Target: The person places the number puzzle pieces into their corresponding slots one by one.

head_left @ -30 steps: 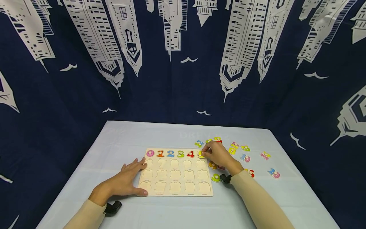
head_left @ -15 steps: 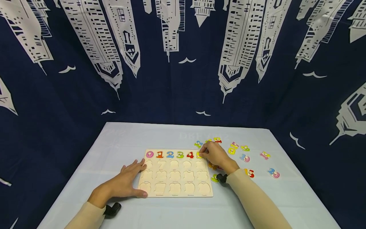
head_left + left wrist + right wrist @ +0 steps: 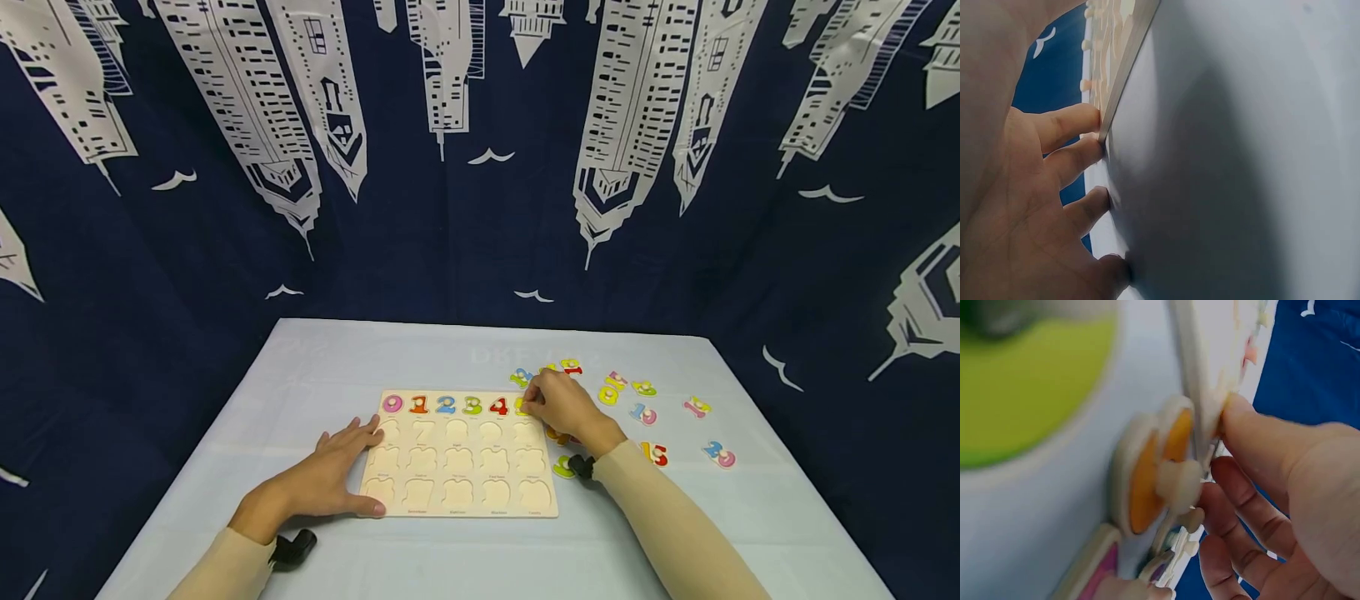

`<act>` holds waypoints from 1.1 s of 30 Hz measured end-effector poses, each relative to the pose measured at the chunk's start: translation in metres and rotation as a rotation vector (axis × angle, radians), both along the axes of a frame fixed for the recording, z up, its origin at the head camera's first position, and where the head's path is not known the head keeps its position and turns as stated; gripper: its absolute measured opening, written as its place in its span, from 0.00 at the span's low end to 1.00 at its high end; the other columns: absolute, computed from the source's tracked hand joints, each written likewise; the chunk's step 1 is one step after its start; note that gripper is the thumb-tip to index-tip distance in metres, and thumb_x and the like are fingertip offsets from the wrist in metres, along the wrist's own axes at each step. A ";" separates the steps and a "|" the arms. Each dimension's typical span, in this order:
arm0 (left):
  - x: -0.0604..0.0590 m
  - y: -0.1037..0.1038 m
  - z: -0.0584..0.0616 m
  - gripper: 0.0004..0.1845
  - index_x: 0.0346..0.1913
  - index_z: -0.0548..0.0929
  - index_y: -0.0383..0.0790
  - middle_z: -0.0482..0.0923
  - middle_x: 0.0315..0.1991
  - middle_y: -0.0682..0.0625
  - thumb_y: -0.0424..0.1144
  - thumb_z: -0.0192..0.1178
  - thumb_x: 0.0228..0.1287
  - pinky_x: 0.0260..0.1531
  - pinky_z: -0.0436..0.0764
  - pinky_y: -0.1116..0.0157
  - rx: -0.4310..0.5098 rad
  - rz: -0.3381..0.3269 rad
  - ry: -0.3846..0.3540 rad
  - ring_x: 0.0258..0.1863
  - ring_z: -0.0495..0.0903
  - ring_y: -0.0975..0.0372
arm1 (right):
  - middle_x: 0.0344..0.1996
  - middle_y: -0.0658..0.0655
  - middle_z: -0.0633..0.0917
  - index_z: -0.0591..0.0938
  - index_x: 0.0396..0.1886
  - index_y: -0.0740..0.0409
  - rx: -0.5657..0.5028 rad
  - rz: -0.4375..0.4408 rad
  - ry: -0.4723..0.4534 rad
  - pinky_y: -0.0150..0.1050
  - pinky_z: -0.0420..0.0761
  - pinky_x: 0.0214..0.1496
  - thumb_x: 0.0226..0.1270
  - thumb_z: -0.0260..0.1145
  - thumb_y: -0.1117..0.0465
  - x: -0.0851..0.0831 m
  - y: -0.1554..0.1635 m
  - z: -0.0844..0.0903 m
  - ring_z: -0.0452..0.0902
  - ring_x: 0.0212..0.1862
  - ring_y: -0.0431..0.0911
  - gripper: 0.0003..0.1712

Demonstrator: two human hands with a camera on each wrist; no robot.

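Wooden number puzzle board (image 3: 459, 467) lying flat near the front middle of a pale blue table (image 3: 450, 354). Left hand (image 3: 330, 475), fingers straight and spread, rests on the board's left edge and front-left corner, holding nothing. Right hand (image 3: 566, 408), fingers curled, pinches a yellow number piece (image 3: 522, 407) at the right end of the top row, just beside the board's right edge. Seated in that row, reading left to right: 0 (image 3: 393, 404), 1, 2, 3, 4 (image 3: 498, 406). The lower three rows are open recesses; their small captions are illegible. Loose number pieces (image 3: 645, 412) are scattered right of the board, one reading 15 (image 3: 654, 454). Bare tabletop lies behind and in front of the board.
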State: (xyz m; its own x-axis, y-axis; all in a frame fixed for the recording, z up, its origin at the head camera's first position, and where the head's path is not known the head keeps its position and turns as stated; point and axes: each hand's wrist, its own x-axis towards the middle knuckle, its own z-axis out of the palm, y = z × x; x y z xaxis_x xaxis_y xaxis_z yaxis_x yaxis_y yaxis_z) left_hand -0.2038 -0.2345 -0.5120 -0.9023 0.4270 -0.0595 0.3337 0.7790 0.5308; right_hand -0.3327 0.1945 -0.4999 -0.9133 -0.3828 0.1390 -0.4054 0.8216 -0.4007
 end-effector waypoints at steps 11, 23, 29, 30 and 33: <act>-0.002 -0.002 -0.001 0.66 0.89 0.71 0.36 0.55 0.97 0.40 0.66 0.90 0.55 0.86 0.49 0.14 -0.002 0.009 -0.003 0.96 0.52 0.31 | 0.42 0.52 0.91 0.96 0.48 0.54 -0.059 0.008 -0.068 0.35 0.84 0.37 0.76 0.84 0.61 0.000 0.002 0.004 0.82 0.34 0.41 0.06; -0.002 -0.003 -0.003 0.67 0.90 0.70 0.37 0.54 0.98 0.41 0.67 0.89 0.54 0.87 0.47 0.15 -0.001 0.010 -0.014 0.96 0.51 0.32 | 0.51 0.54 0.95 0.96 0.57 0.55 -0.091 0.009 -0.084 0.34 0.83 0.39 0.78 0.83 0.59 0.017 0.025 0.016 0.80 0.40 0.43 0.13; -0.001 -0.003 -0.004 0.67 0.89 0.70 0.36 0.54 0.97 0.40 0.67 0.89 0.54 0.87 0.48 0.15 0.002 0.002 -0.010 0.96 0.51 0.31 | 0.46 0.49 0.93 0.96 0.56 0.54 -0.070 0.009 -0.077 0.36 0.81 0.46 0.75 0.85 0.57 0.030 0.044 0.017 0.80 0.43 0.43 0.14; -0.001 -0.003 -0.003 0.67 0.89 0.70 0.36 0.54 0.97 0.40 0.67 0.89 0.54 0.87 0.48 0.15 0.004 0.002 -0.011 0.96 0.51 0.31 | 0.45 0.49 0.93 0.96 0.56 0.54 -0.065 0.011 -0.075 0.36 0.80 0.47 0.75 0.85 0.56 0.032 0.047 0.016 0.79 0.43 0.43 0.15; -0.001 -0.004 -0.002 0.67 0.90 0.69 0.36 0.53 0.98 0.40 0.67 0.89 0.55 0.87 0.48 0.15 0.004 0.000 -0.012 0.96 0.51 0.31 | 0.43 0.47 0.92 0.96 0.53 0.53 -0.056 0.011 -0.065 0.35 0.81 0.47 0.74 0.87 0.53 0.037 0.054 0.010 0.79 0.43 0.42 0.15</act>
